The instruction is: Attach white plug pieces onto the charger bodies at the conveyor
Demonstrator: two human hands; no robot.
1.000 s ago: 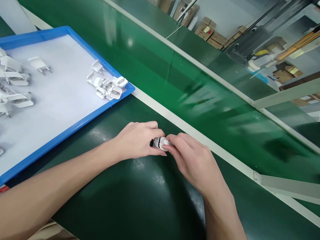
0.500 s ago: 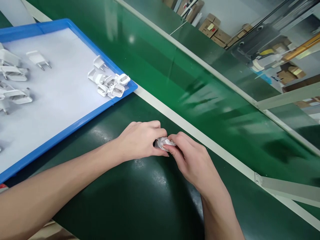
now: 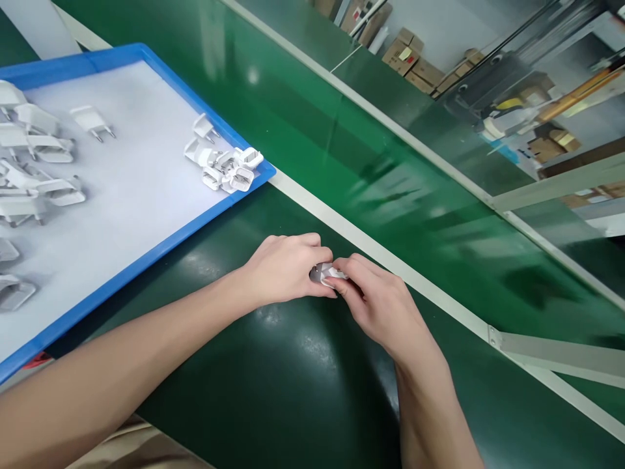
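White plug part pinched between left hand, right hand.

Around my left hand and right hand the dark green table lies bare at lower centre, open for passing. At upper left the blue tray blocks my way with its raised rim, white plugs heaped in its near corner. A pale rail runs diagonally just beyond my knuckles; past it the green belt lies open.
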